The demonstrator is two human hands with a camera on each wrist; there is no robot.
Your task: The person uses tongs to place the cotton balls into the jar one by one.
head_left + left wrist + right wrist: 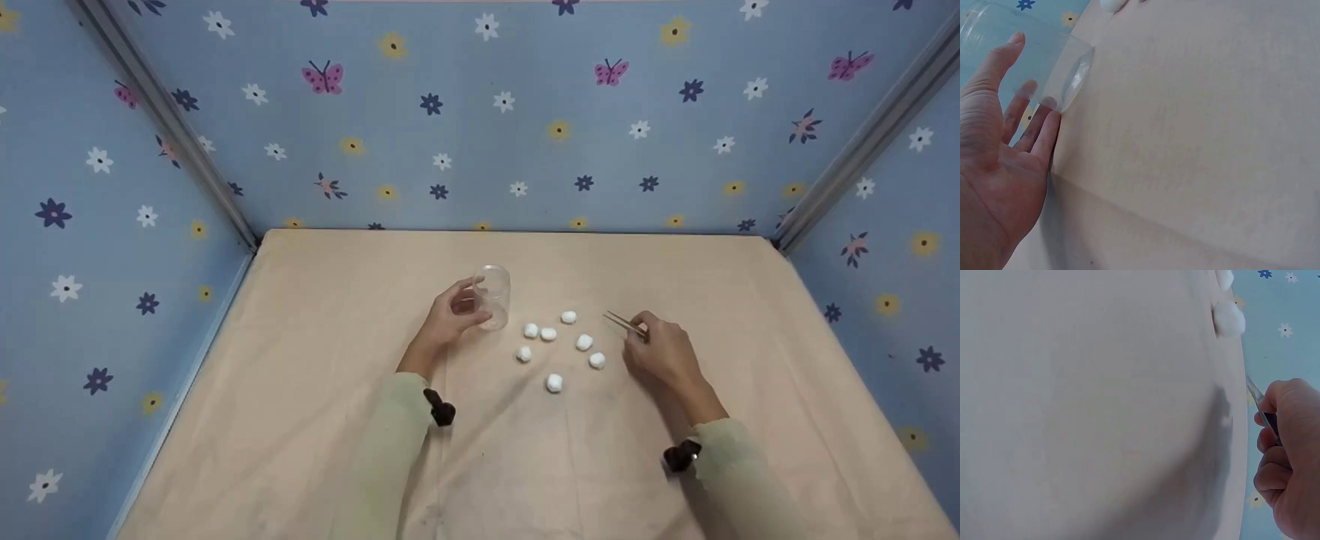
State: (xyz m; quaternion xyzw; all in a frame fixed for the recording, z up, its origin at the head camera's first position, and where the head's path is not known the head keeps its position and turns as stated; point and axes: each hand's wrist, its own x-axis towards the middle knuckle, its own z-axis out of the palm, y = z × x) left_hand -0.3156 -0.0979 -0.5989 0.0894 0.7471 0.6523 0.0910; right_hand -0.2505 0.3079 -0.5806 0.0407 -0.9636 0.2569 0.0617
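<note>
A clear, empty-looking cup (pixel 493 298) stands upright at the table's middle. My left hand (pixel 450 319) is round its left side, thumb and fingers on the wall; the left wrist view shows the hand (pixel 1008 152) against the cup (pixel 1044 62). To the right, my right hand (pixel 666 352) holds metal tweezers (pixel 624 323), tips pointing left and apart. In the right wrist view curled fingers of the hand (pixel 1297 450) grip the tweezers (pixel 1264 408). Between the hands lie several white cotton balls, one near the back (pixel 568 317), another nearest the front (pixel 554 383).
A beige cloth (pixel 345 300) with creases covers the table. Blue patterned walls (pixel 480 112) stand at the back and both sides, with grey posts (pixel 172 127) at the corners. The right wrist view shows a cotton ball (pixel 1229 320) near the top.
</note>
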